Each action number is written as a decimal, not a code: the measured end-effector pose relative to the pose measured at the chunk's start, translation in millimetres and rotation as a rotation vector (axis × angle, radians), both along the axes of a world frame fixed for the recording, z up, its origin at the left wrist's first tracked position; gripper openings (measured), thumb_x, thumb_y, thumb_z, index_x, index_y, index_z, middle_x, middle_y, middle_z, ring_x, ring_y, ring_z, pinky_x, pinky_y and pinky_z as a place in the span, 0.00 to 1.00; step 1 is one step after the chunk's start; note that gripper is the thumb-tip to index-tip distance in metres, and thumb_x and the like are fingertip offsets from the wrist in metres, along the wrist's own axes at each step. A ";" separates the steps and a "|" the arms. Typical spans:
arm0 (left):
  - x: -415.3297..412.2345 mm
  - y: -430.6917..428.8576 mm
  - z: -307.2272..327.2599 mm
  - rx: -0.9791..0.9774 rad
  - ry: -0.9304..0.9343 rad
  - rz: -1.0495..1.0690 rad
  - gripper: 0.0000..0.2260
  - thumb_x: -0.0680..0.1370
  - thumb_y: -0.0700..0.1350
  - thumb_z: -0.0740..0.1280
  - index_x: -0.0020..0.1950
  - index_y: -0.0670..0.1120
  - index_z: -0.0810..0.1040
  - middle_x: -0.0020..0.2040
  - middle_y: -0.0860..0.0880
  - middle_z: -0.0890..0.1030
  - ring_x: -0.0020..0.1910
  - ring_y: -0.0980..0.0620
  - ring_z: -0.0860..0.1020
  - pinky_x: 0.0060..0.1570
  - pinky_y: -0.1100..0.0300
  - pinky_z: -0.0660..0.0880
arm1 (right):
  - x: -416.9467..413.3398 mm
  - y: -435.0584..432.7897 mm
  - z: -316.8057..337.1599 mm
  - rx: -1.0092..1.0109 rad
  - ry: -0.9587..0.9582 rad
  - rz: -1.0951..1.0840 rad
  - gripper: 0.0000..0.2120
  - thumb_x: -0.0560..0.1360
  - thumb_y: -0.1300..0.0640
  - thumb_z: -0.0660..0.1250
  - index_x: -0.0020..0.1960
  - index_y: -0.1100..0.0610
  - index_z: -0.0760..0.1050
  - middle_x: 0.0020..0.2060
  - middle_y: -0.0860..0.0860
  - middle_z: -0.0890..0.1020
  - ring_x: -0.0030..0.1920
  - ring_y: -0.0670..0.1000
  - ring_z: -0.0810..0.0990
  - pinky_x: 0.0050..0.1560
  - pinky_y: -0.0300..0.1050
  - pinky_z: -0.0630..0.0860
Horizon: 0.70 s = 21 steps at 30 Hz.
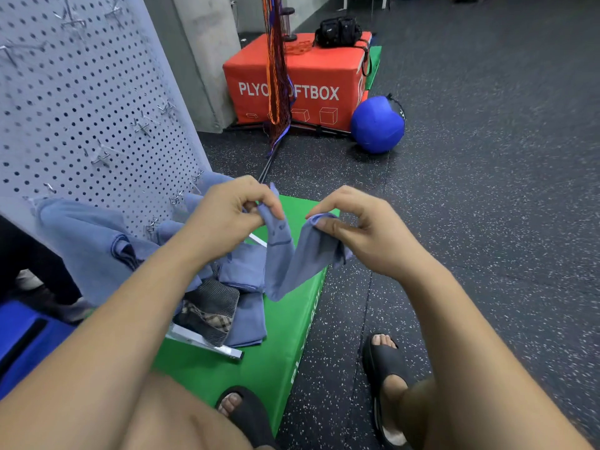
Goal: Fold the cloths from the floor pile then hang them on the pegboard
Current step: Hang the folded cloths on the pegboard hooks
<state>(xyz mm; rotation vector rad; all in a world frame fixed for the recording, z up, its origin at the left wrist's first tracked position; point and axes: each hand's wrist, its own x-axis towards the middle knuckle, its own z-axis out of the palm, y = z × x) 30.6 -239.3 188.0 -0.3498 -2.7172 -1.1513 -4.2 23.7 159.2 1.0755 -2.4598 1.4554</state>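
Blue cloth sags between both hands over the green box, with the left hand and right hand each pinching a top corner in curled fingers, so pulling those corners apart and level should help it fold neatly.

You held a blue-grey cloth up by its top edge, pinched in your left hand and your right hand, so it sagged in a V over the green box's far right corner. More blue cloths lay heaped along the box's left side, at the foot of the white pegboard.
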 end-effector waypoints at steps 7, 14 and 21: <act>5.1 22.4 -8.4 0.085 -0.115 -0.071 0.15 0.75 0.37 0.67 0.55 0.53 0.84 0.49 0.48 0.87 0.44 0.36 0.83 0.47 0.37 0.81 | 9.7 -13.4 5.2 -0.032 -0.065 0.029 0.03 0.81 0.54 0.74 0.51 0.47 0.83 0.41 0.39 0.84 0.43 0.44 0.80 0.48 0.44 0.77; 12.2 28.5 -0.4 0.181 -0.218 -0.141 0.10 0.76 0.47 0.72 0.56 0.54 0.84 0.46 0.55 0.86 0.45 0.54 0.80 0.51 0.49 0.79 | 12.4 -14.9 4.0 -0.034 -0.050 -0.060 0.10 0.79 0.53 0.77 0.47 0.53 0.76 0.35 0.48 0.81 0.36 0.52 0.77 0.42 0.56 0.76; 14.0 26.0 3.4 0.115 -0.080 -0.094 0.09 0.78 0.38 0.73 0.53 0.51 0.85 0.43 0.51 0.85 0.38 0.48 0.79 0.43 0.50 0.77 | 6.8 -7.3 5.2 -0.023 -0.126 -0.058 0.09 0.77 0.62 0.76 0.53 0.52 0.78 0.38 0.47 0.84 0.37 0.50 0.80 0.41 0.46 0.79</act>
